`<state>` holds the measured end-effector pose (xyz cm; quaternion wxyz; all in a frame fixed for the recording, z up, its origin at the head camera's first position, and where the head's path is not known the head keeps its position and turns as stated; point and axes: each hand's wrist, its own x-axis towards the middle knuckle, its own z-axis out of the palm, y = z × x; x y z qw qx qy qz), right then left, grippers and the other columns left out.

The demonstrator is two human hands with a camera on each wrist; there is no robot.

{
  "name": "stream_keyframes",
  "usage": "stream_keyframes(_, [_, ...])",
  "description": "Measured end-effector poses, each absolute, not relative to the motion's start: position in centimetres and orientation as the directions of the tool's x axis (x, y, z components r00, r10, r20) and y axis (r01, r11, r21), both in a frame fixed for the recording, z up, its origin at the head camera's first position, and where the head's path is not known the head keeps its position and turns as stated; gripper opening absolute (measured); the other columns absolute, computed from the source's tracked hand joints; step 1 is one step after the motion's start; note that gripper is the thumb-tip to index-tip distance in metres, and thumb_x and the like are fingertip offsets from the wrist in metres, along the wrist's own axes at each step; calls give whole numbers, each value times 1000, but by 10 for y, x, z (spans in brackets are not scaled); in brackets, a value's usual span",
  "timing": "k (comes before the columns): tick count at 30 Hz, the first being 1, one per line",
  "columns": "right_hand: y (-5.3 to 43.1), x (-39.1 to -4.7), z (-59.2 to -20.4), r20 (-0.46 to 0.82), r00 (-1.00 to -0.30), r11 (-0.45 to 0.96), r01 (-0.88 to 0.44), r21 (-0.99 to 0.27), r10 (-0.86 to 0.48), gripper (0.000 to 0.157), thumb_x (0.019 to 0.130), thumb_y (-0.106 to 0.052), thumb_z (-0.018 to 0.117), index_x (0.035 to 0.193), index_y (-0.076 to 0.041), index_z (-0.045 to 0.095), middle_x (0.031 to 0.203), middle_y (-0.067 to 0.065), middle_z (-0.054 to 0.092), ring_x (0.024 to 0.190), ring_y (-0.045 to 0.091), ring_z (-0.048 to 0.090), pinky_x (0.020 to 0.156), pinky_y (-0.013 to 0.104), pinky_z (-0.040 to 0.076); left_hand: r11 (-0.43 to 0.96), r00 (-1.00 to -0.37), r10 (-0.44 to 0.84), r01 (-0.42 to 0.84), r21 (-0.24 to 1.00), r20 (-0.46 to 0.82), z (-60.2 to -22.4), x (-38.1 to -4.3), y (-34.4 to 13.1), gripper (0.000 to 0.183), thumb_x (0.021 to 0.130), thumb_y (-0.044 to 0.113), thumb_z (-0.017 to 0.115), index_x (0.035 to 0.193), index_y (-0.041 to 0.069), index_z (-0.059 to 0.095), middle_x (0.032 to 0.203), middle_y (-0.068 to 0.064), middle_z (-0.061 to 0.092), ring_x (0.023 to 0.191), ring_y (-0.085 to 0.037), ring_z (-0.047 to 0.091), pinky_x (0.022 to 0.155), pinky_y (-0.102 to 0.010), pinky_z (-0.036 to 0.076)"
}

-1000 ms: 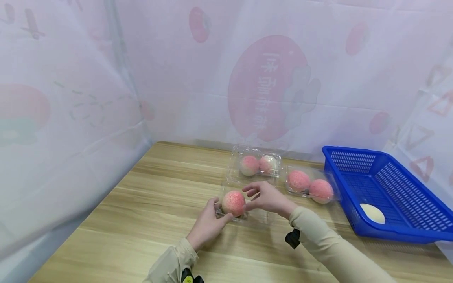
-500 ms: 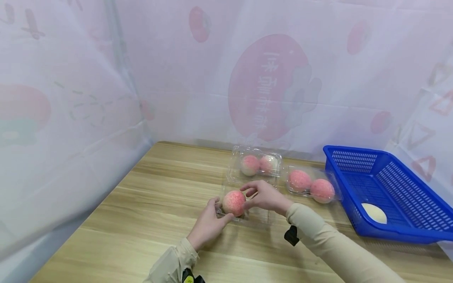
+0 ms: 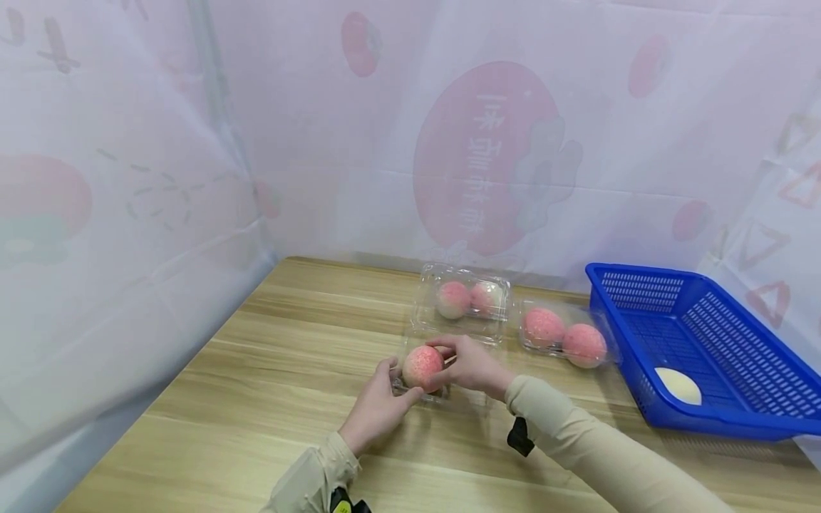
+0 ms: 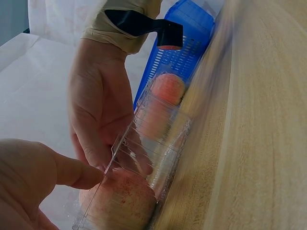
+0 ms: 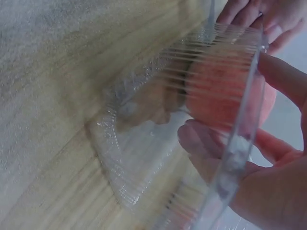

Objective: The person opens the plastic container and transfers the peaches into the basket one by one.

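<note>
A pink-and-cream peach [image 3: 423,368] sits at the left end of an open clear plastic box [image 5: 144,158], whose raised lid stands behind it. My left hand [image 3: 378,410] grips the box's left end, its thumb at the front rim beside the peach. From the right, my right hand [image 3: 471,367] reaches into the box, fingers curled on the peach's right side. In the right wrist view, the right thumb and part of the peach [image 5: 216,91] show through the clear ridged wall. The left fingers are partly hidden behind the box in the left wrist view.
Behind the hands, a clear box [image 3: 420,306] holds two peaches. Right of it, another clear box [image 3: 553,355] contains two more. A blue plastic basket [image 3: 631,342] with a pale round fruit [image 3: 678,386] stands at the right. White printed cloth [image 3: 308,178] encloses the wooden table [image 3: 256,370].
My right hand has shifted slightly left and its fingers have closed in around the peach's right side. The left hand, the peach and the other boxes have stayed put.
</note>
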<state>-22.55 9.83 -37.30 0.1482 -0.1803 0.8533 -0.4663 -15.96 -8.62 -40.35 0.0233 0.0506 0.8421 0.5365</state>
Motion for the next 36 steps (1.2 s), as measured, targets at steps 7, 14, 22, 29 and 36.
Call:
stream_keyframes(7, [93,-223,-376,-62,-887,511,-206,-835,-458,76,67,-6,89,135,1,56,115,16,65,100,29,63,81,36,57,419,-994,106,72,905,30,-403,-159,-85,74,90,19,72,141,-16,31,135,-35,48,119,-41,53,101,-55,42])
stream_keyframes(14, [91,-222,-377,-56,-895,479,-183,-858,-442,74,65,-2,87,132,5,56,109,14,66,97,26,63,82,36,57,415,-993,113,75,907,30,-404,-160,-85,74,90,19,72,141,-15,31,136,-34,48,118,-40,54,101,-55,42])
stream_keyframes(22, [90,-221,-379,-53,-914,462,-152,-874,-402,70,62,-2,87,125,4,59,109,13,64,96,26,63,82,36,56,405,-993,116,69,912,23,-404,-159,-85,75,89,18,72,142,-15,30,135,-33,49,117,-39,55,100,-54,44])
stream_keyframes(29, [91,-221,-381,-32,-914,464,-175,-868,-405,69,61,-3,88,124,4,60,107,12,65,95,25,63,81,36,57,397,-992,120,71,915,25,-403,-159,-85,75,89,18,72,142,-15,30,134,-33,50,114,-38,57,98,-53,45])
stream_keyframes(36, [94,-221,-381,-35,-919,480,-173,-860,-394,64,61,-7,88,118,2,61,101,10,66,89,22,64,76,33,57,413,-993,121,65,909,16,-402,-159,-86,76,89,20,73,142,-14,31,136,-34,47,116,-41,55,98,-55,45])
